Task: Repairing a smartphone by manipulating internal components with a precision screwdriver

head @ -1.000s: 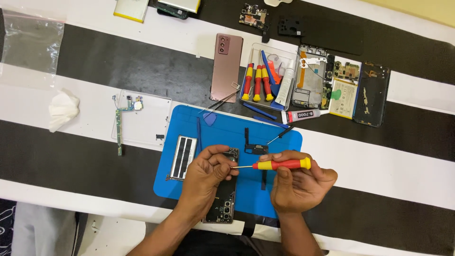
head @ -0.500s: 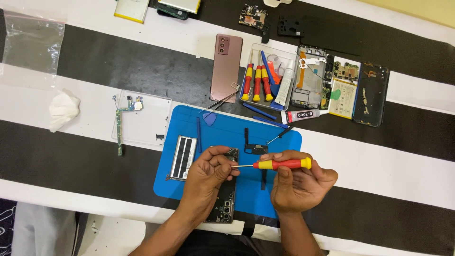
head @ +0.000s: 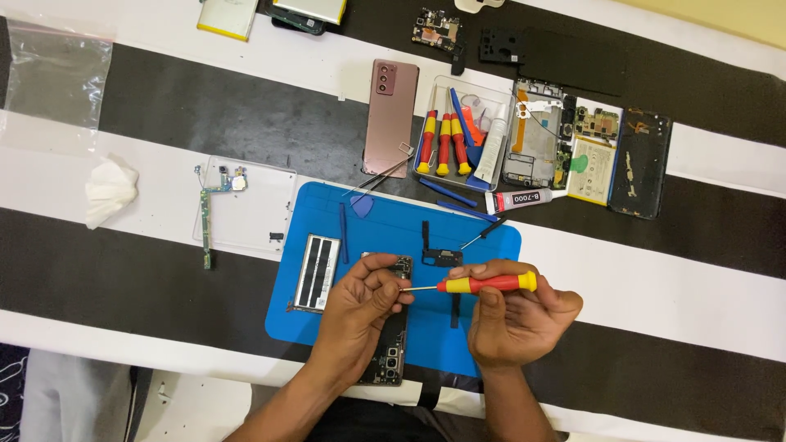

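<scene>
My right hand (head: 512, 319) grips a red and yellow screwdriver (head: 483, 284), held level with its tip pointing left. My left hand (head: 360, 307) rests on an opened dark phone frame (head: 391, 352) that lies on the blue work mat (head: 475, 245), with its fingers pinched at the screwdriver's tip. Whatever sits between those fingertips is too small to tell. A small black part (head: 442, 257) lies on the mat just above the two hands, and a narrow black battery strip (head: 314, 272) lies left of my left hand.
A clear tray (head: 491, 88) with more screwdrivers and blue pry tools stands behind the mat, beside a pink phone back (head: 390, 117). A glue tube (head: 520, 199), opened phone halves (head: 589, 147), a clear cover with a green board (head: 246, 205), a tissue (head: 109, 190) and a plastic bag (head: 57, 74) lie around.
</scene>
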